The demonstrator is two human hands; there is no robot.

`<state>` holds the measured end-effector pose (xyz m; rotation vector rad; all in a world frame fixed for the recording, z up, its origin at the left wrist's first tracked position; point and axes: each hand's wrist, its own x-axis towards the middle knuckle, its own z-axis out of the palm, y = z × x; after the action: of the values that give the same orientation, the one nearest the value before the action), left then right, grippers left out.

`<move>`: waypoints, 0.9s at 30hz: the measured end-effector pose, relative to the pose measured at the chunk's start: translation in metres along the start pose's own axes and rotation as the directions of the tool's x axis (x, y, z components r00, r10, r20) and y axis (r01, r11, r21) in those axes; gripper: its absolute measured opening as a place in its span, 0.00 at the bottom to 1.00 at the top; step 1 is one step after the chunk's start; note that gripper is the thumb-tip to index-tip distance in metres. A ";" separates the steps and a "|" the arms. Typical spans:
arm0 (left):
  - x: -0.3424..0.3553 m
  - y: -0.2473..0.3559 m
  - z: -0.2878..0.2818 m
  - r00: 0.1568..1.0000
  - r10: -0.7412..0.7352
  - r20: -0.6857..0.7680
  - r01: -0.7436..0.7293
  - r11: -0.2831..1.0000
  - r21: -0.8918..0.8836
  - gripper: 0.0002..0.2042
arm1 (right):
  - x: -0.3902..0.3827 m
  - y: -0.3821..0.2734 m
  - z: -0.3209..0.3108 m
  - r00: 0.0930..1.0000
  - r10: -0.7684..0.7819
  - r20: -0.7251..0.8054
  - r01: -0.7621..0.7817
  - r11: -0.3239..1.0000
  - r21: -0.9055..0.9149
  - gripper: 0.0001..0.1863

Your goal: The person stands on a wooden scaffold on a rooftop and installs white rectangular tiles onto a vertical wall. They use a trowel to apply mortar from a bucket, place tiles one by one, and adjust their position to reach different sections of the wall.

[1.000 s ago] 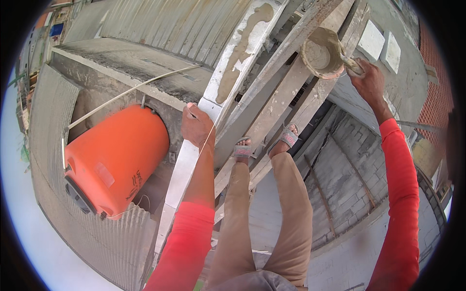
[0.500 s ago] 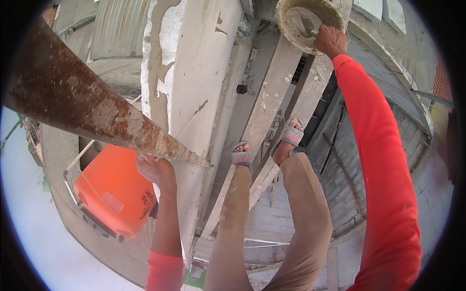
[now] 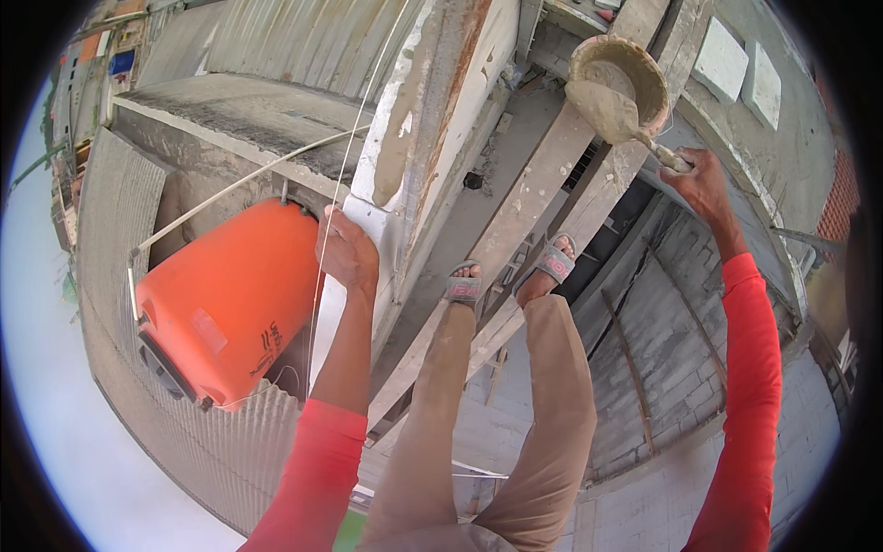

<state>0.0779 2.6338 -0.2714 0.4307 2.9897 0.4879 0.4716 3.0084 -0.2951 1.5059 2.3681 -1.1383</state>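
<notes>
The white wall (image 3: pixel 368 216) beside this worker looks to me only part covered: a grey band of mortar (image 3: pixel 394 152) lies along the far stretch of its top, while the near stretch, toward the worker's body, is bare white. I see nothing set on that mortar, so I would call the coating begun and the near end left.

Well to the right of the wall, the right hand (image 3: pixel 701 182) is clamped on the handle of a trowel (image 3: pixel 602 109). Its blade, coated with grey mortar, sits over the near rim of the bucket (image 3: pixel 658 99), so that load is not yet on the wall. The bucket rests on planks (image 3: pixel 524 175) to the wall's right and has more grey mix inside.

The left hand (image 3: pixel 351 250) is curled at the wall's left edge, fingers bent in; a thin string (image 3: pixel 354 129) passes right by it, but I cannot tell whether the fingers close on it. Left of the wall lies an orange tank (image 3: pixel 225 299); far to its right, beyond the planks, two white slabs (image 3: pixel 720 70) lie on concrete.
</notes>
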 end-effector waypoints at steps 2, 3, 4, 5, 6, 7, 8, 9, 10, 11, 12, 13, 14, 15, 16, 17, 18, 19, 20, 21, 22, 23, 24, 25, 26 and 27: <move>-0.004 -0.009 -0.008 0.995 0.089 0.046 -0.077 0.973 -0.216 0.28 | -0.017 -0.044 -0.017 0.996 -0.083 0.015 0.084 0.995 -0.046 0.16; -0.010 -0.015 -0.014 0.996 0.085 0.016 -0.080 0.980 -0.184 0.27 | -0.023 -0.066 -0.024 0.994 -0.108 0.029 0.110 0.992 -0.065 0.16; -0.017 -0.022 -0.019 0.995 0.097 -0.032 -0.101 0.983 -0.155 0.27 | -0.028 -0.088 -0.030 0.989 -0.137 0.056 0.141 0.985 -0.094 0.16; -0.023 -0.030 -0.025 0.993 0.097 -0.067 -0.105 0.986 -0.130 0.27 | -0.032 -0.108 -0.035 0.984 -0.162 0.080 0.170 0.979 -0.113 0.15; -0.033 -0.042 -0.037 0.998 0.057 -0.034 -0.060 0.995 -0.074 0.22 | -0.036 -0.127 -0.039 0.974 -0.202 0.098 0.213 0.970 -0.119 0.15; -0.044 -0.056 -0.049 0.999 0.013 -0.051 -0.016 0.998 -0.059 0.23 | -0.041 -0.145 -0.042 0.959 -0.249 0.135 0.269 0.950 -0.158 0.15; -0.054 -0.070 -0.058 0.997 -0.032 -0.070 0.029 0.999 -0.046 0.24 | -0.046 -0.161 -0.044 0.937 -0.312 0.160 0.338 0.924 -0.177 0.14; -0.067 -0.085 -0.069 0.993 -0.078 -0.086 0.075 0.997 -0.030 0.25 | -0.051 -0.175 -0.045 0.914 -0.359 0.187 0.393 0.898 -0.197 0.14; -0.081 -0.101 -0.080 0.992 -0.121 -0.039 0.118 0.990 -0.073 0.28 | -0.058 -0.188 -0.045 0.887 -0.414 0.205 0.448 0.879 -0.165 0.13; -0.095 -0.117 -0.091 0.991 -0.136 -0.017 0.135 0.990 -0.035 0.28 | -0.065 -0.199 -0.044 0.883 -0.404 0.238 0.443 0.885 -0.141 0.13; -0.108 -0.132 -0.100 0.992 -0.130 -0.003 0.130 0.992 0.001 0.28 | -0.073 -0.209 -0.042 0.880 -0.391 0.271 0.434 0.893 -0.122 0.12; -0.121 -0.145 -0.109 0.990 -0.137 0.018 0.136 0.990 0.033 0.29 | -0.083 -0.218 -0.039 0.871 -0.386 0.305 0.432 0.896 -0.099 0.12; -0.132 -0.157 -0.117 0.988 -0.150 0.028 0.150 0.988 0.030 0.29 | -0.094 -0.226 -0.035 0.843 -0.444 0.302 0.492 0.865 -0.101 0.12; -0.142 -0.166 -0.125 0.983 -0.176 0.045 0.175 0.984 0.024 0.29 | -0.108 -0.233 -0.028 0.874 -0.336 0.350 0.387 0.918 -0.086 0.11; -0.149 -0.174 -0.131 0.972 -0.225 0.069 0.225 0.974 0.017 0.29 | -0.124 -0.240 -0.018 0.892 -0.258 0.370 0.296 0.954 -0.048 0.11; -0.155 -0.180 -0.136 0.976 -0.207 0.068 0.206 0.978 0.011 0.28 | -0.142 -0.246 -0.003 0.899 -0.205 0.386 0.212 0.977 0.025 0.12; -0.161 -0.185 -0.141 0.973 -0.215 0.079 0.216 0.976 0.004 0.28 | -0.161 -0.253 0.016 0.910 -0.162 0.381 0.134 0.986 0.101 0.13; -0.167 -0.189 -0.146 0.965 -0.243 0.096 0.245 0.969 -0.010 0.28 | -0.180 -0.260 0.039 0.917 -0.149 0.370 0.055 0.966 0.253 0.14; -0.173 -0.192 -0.151 0.967 -0.215 0.133 0.220 0.975 -0.021 0.28 | -0.198 -0.269 0.065 0.918 -0.117 0.379 -0.044 0.920 0.390 0.15; -0.181 -0.197 -0.157 0.963 -0.205 0.177 0.214 0.976 -0.037 0.28 | -0.215 -0.279 0.092 0.911 -0.055 0.409 -0.152 0.876 0.457 0.14; -0.190 -0.203 -0.163 0.964 -0.171 0.203 0.188 0.980 -0.068 0.28 | -0.231 -0.292 0.120 0.877 0.052 0.479 -0.311 0.819 0.482 0.14; -0.201 -0.210 -0.170 0.906 -0.276 0.321 0.323 0.941 -0.105 0.26 | -0.244 -0.306 0.146 0.840 0.089 0.535 -0.431 0.708 0.559 0.13; -0.213 -0.219 -0.177 0.840 -0.344 0.419 0.436 0.889 -0.144 0.25 | -0.255 -0.322 0.172 0.782 0.148 0.606 -0.566 0.576 0.590 0.13; -0.227 -0.232 -0.187 0.805 -0.340 0.487 0.496 0.835 -0.237 0.23 | -0.264 -0.339 0.198 0.765 0.126 0.631 -0.625 0.381 0.682 0.13; -0.236 -0.248 -0.194 0.728 -0.373 0.575 0.503 0.861 -0.078 0.21 | -0.271 -0.356 0.221 0.755 0.092 0.649 -0.655 0.164 0.738 0.13; -0.244 -0.265 -0.201 0.646 -0.409 0.645 0.499 0.865 0.050 0.19 | -0.277 -0.372 0.243 0.736 0.103 0.670 -0.675 0.027 0.737 0.13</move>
<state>0.2171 2.2621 -0.1587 -0.1672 2.2450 0.3791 0.2369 2.5658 -0.1436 1.6045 0.4310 -2.6540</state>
